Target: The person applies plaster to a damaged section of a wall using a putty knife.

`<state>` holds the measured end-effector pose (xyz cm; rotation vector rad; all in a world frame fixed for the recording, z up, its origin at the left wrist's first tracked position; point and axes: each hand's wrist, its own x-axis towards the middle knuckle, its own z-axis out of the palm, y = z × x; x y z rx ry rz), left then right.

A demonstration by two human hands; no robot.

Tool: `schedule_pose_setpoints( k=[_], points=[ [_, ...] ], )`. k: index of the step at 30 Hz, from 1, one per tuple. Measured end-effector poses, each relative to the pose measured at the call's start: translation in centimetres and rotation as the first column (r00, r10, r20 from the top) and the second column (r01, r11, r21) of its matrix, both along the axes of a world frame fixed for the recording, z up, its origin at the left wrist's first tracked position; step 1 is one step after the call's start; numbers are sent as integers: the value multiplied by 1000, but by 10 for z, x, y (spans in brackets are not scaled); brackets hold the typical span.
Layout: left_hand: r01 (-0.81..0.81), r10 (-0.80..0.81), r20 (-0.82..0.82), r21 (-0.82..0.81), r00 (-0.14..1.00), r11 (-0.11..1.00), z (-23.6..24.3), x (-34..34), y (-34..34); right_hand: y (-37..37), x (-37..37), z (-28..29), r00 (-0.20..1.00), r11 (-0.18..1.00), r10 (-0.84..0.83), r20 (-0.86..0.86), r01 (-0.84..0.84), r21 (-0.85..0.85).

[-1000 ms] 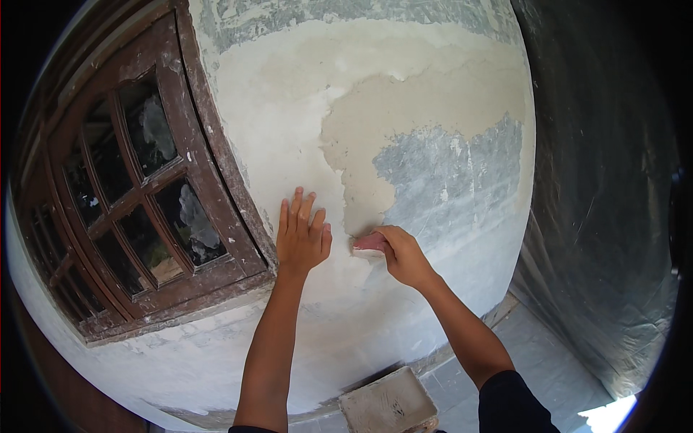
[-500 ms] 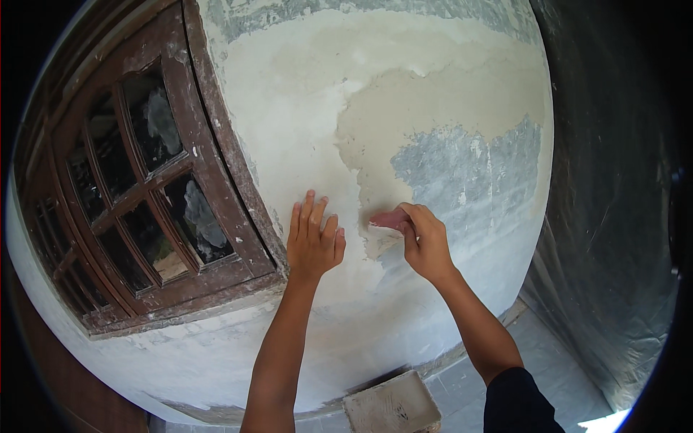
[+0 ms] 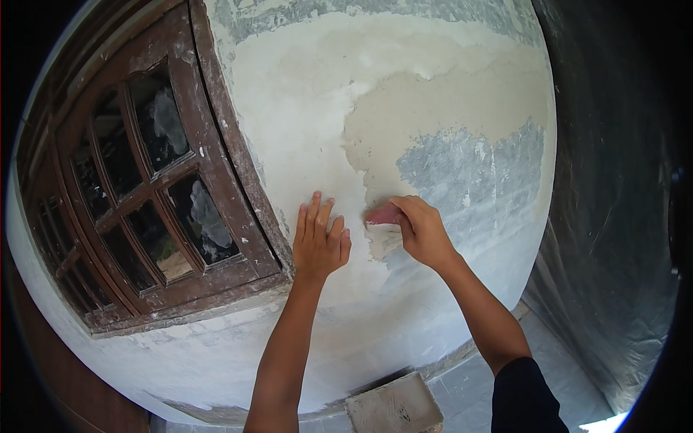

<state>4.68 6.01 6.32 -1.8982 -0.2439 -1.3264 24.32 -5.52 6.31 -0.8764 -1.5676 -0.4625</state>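
A patchy wall [image 3: 317, 115] fills the middle of the view, with white, beige and bare grey areas. My right hand [image 3: 427, 234] grips a flat, reddish-pink putty spreader [image 3: 382, 214] between thumb and fingers. Its edge is against the wall where the beige coat borders the white, and a little whitish paste shows along its lower side. To the left, my left hand [image 3: 317, 245] lies on the white part of the wall with fingers stretched out, holding nothing.
A brown wooden window [image 3: 159, 180] with several panes is set in the wall on the left. Below, a shallow paste-smeared tray [image 3: 395, 404] sits by the foot of the wall. Dark plastic sheeting [image 3: 606, 216] hangs at the right.
My right hand has moved the spreader slightly left along the wall, turning it a little. The left hand keeps its place on the wall. The whole view has shifted slightly.
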Motion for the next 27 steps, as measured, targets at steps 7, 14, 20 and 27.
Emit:
schedule_pose_setpoints(
  k=[7,14,20,27],
  points=[
    [8,-8,0,1,1000,1000,1,-2,2,1,1,1,951,926,137,277,-24,-377],
    [9,-9,5,-12,1000,1000,1,-4,1,-7,-3,12,987,984,33,159,-4,-178],
    [9,-9,7,11,1000,1000,2,-1,0,2,-4,22,966,986,68,249,-27,-167],
    [9,-10,-17,-26,1000,1000,-1,1,0,1,4,-3,991,978,34,128,-6,-211]
  ],
)
